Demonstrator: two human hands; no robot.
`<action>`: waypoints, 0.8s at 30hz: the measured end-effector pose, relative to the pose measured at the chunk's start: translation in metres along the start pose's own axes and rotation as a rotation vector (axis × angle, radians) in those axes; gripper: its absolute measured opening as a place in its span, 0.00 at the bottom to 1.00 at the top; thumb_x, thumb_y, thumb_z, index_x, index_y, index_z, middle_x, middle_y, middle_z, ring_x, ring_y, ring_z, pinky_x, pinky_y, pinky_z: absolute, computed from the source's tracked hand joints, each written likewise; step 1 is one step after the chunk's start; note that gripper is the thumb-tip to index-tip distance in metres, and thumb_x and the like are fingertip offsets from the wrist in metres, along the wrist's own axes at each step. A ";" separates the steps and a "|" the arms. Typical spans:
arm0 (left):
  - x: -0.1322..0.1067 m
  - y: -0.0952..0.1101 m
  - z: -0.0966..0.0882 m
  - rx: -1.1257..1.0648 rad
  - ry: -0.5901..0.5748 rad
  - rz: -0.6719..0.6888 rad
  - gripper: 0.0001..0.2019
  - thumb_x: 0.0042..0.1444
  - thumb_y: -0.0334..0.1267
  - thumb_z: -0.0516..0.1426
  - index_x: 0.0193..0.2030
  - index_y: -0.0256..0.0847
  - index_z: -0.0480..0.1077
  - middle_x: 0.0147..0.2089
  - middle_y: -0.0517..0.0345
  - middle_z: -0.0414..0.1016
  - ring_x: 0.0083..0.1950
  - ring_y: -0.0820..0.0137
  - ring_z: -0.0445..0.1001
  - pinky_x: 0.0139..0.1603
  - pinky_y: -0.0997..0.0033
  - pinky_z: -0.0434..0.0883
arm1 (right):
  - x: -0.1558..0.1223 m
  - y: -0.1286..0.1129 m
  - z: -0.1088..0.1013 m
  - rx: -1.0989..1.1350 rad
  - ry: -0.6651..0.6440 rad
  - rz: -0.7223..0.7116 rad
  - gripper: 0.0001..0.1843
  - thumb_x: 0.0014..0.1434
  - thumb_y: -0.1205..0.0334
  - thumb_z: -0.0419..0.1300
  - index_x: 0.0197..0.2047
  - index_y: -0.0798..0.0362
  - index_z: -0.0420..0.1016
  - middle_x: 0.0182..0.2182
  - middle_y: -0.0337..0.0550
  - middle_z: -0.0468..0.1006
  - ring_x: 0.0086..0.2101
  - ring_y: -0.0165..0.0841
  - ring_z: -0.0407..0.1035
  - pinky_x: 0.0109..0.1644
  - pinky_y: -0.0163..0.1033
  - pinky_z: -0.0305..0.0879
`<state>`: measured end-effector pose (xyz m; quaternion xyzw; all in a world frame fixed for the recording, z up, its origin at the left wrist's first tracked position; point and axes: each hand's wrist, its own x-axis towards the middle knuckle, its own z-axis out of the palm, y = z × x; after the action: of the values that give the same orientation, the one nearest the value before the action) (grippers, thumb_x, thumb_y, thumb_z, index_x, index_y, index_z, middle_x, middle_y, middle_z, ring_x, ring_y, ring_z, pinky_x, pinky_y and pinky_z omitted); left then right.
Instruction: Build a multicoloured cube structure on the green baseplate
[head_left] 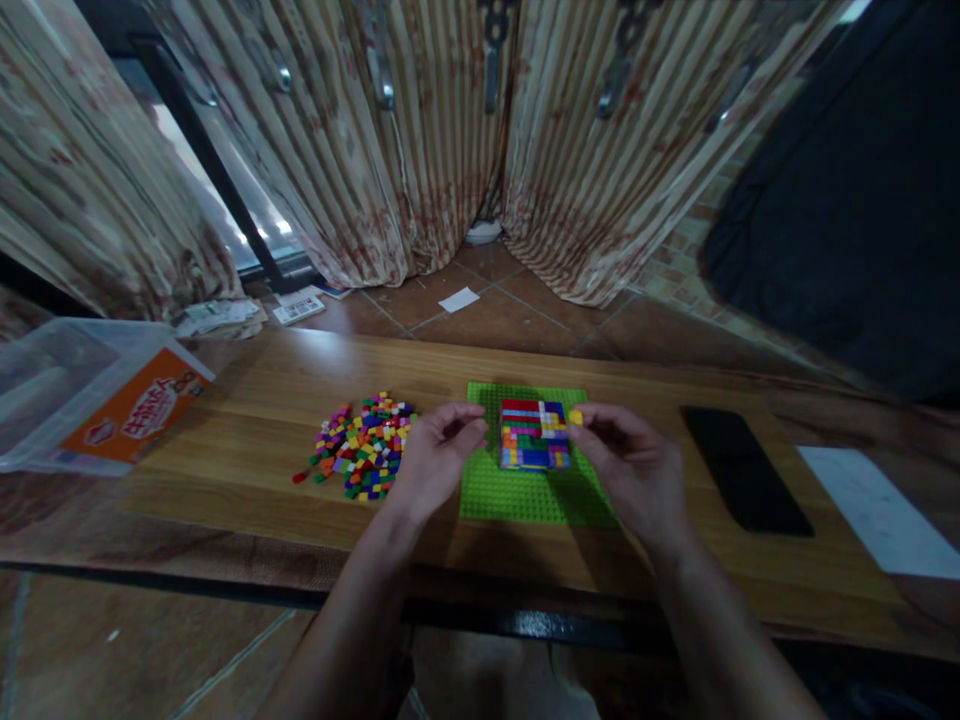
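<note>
Brick block (534,435) stands on green baseplate (525,495), mid-table (247,420). Right hand (630,460) pinches a yellow brick (575,416) between thumb and forefinger, at the block's far right corner, touching or just beside it. Left hand (435,455) is against the block's left side, fingers curled, tips nearly meeting; cannot tell if it holds anything. Hands apart, block between them. Loose brick pile (364,445) just left of the left hand. Phone (742,470) and paper (877,510) to the right; plastic box (75,390) far left.
</note>
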<state>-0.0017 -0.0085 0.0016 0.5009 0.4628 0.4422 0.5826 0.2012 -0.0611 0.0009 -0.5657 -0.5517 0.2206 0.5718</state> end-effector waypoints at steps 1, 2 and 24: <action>0.001 -0.002 -0.001 0.021 0.024 -0.010 0.11 0.50 0.38 0.63 0.39 0.35 0.75 0.32 0.60 0.76 0.32 0.74 0.74 0.37 0.73 0.71 | 0.001 0.003 -0.002 0.006 0.005 0.011 0.05 0.57 0.60 0.65 0.38 0.49 0.78 0.33 0.38 0.78 0.33 0.31 0.73 0.39 0.37 0.70; 0.002 -0.003 -0.001 0.044 0.036 -0.021 0.11 0.50 0.38 0.62 0.39 0.35 0.75 0.31 0.60 0.76 0.32 0.73 0.74 0.36 0.73 0.71 | 0.002 0.005 -0.002 0.004 -0.009 0.017 0.05 0.56 0.60 0.65 0.38 0.49 0.78 0.33 0.38 0.78 0.33 0.31 0.73 0.39 0.37 0.71; -0.003 -0.013 0.013 0.225 -0.115 0.021 0.08 0.54 0.37 0.58 0.37 0.38 0.76 0.32 0.59 0.79 0.33 0.72 0.74 0.35 0.75 0.70 | -0.001 0.004 0.000 -0.271 -0.201 -0.075 0.08 0.63 0.61 0.58 0.43 0.47 0.79 0.39 0.41 0.81 0.41 0.35 0.74 0.47 0.41 0.69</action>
<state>0.0116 -0.0147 -0.0103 0.5925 0.4701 0.3639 0.5437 0.2021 -0.0614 -0.0029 -0.5917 -0.6514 0.1781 0.4402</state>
